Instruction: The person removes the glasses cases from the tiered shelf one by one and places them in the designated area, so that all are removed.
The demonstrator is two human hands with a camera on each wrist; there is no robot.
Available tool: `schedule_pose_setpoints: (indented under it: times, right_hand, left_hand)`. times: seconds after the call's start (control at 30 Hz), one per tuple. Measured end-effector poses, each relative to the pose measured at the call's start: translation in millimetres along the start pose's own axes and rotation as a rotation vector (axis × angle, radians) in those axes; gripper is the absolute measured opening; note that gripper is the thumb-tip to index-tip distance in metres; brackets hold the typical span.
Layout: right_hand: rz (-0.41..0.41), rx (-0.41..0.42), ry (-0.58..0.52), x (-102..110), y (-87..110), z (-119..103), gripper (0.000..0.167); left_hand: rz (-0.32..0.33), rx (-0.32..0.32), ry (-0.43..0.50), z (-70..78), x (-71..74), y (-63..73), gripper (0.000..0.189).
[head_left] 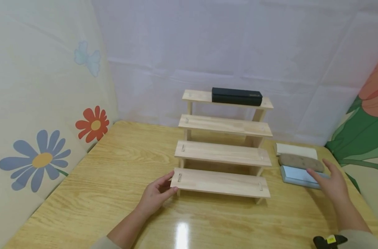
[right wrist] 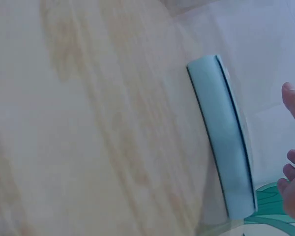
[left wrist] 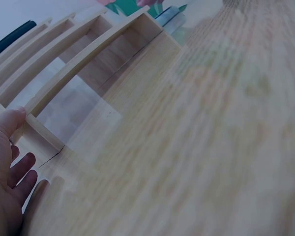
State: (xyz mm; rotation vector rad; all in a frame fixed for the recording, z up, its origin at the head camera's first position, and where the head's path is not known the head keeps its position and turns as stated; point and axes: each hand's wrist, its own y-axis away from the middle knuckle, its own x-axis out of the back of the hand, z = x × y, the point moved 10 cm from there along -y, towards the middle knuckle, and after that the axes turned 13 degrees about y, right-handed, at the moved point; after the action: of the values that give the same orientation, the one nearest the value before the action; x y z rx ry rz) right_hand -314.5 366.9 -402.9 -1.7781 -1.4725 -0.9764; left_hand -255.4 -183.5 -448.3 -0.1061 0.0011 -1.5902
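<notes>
A four-tier wooden display shelf [head_left: 220,182] stands on the table. My left hand [head_left: 154,195] holds the left end of its lowest board, thumb at the front corner and fingers along the side. In the left wrist view the left hand [left wrist: 5,167] has its thumb on the board's corner, the other fingers loosely bent below. My right hand [head_left: 333,181] hovers with spread fingers over a light blue glasses case [head_left: 301,176], apparently apart from it. Behind that case lie a brown case [head_left: 301,162] and a white case [head_left: 296,150].
A black case [head_left: 236,97] lies on the top tier, towards its right side. The wood-grain table [head_left: 126,155] meets a pale cloth [head_left: 176,41] at the back. Printed flower panels [head_left: 42,160] border the sides.
</notes>
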Motion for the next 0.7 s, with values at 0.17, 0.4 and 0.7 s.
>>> schedule_pose_setpoints:
  times: [0.17, 0.4, 0.7]
  right_hand:
    - [-0.004, 0.031, -0.019, 3, -7.0, -14, 0.088]
    - [-0.008, 0.067, -0.046, 11, -15.5, -33, 0.088]
    - [0.023, 0.140, -0.007, 26, -28.0, -68, 0.086]
  left_hand:
    - [-0.004, -0.006, 0.005, 1.0, -0.4, 0.7, 0.059]
    - [-0.016, -0.035, 0.012, 5.4, -1.9, 1.4, 0.058]
    - [-0.006, -0.035, 0.006, 3.2, -0.4, 1.0, 0.059]
